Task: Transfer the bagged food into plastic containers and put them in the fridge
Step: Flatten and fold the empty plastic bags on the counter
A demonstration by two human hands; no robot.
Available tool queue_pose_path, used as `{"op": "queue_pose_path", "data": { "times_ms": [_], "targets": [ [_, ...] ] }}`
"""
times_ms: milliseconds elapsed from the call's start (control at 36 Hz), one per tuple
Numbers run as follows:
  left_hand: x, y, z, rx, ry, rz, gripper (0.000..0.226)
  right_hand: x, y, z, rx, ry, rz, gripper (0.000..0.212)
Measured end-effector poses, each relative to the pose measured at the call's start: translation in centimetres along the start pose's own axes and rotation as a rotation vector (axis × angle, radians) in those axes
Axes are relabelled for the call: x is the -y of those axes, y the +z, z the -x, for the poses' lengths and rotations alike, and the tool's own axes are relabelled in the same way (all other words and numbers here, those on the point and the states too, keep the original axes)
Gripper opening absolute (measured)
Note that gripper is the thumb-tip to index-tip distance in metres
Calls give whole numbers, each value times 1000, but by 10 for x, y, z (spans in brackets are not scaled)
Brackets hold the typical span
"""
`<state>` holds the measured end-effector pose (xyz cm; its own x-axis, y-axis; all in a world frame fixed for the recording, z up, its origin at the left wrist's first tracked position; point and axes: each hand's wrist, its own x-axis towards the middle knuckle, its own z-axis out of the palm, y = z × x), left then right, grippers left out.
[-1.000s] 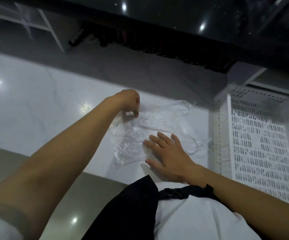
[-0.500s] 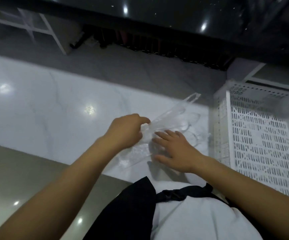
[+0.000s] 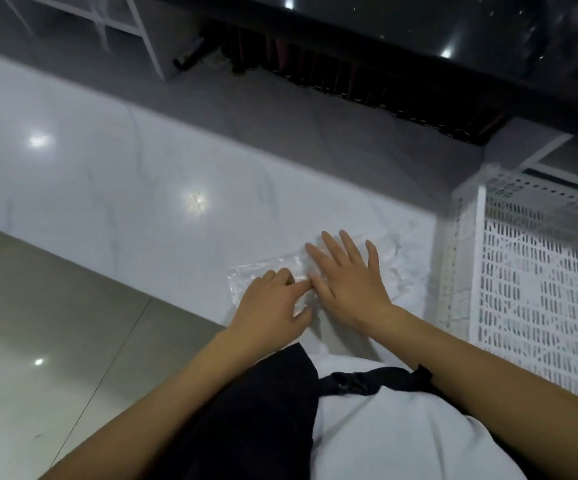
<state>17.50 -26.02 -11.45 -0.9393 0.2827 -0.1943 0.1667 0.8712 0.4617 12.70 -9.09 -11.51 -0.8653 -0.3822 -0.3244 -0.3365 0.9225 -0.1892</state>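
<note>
Clear plastic bag lies flat near the front edge of the glossy white marble counter, right hand pressing it with straight spread fingers, left hand resting on it, fingers loosely bent, beside a white perforated crate, above grey floor tiles.

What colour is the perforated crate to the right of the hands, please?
White, with rows of slot-shaped holes; the crate shows only in the head view.

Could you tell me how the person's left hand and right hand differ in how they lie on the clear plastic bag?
The right hand lies flat with fingers spread; the left hand has its fingers bunched together. The right hand covers the middle of the clear plastic bag; the left hand sits at its left end. Both rest on the bag.
</note>
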Motion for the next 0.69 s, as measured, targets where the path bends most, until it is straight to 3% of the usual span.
{"op": "queue_pose_path", "data": {
  "times_ms": [111,167,278,361,694],
  "targets": [
    [-5,-4,3,-300,-208,242,26,-11,29,2,-32,-5,58,57],
    [-7,-3,-1,-414,-217,267,19,-13,36,1,-67,10,58,57],
    [-15,10,-18,-237,-237,180,53,-10,41,0,-107,32,37,57],
    [-13,29,-25,-94,-225,-29,58,-12,43,0,-125,32,36,57],
    [26,40,0,-138,-272,-197,63,-52,31,2,-149,191,-19,58]
  ]
}}
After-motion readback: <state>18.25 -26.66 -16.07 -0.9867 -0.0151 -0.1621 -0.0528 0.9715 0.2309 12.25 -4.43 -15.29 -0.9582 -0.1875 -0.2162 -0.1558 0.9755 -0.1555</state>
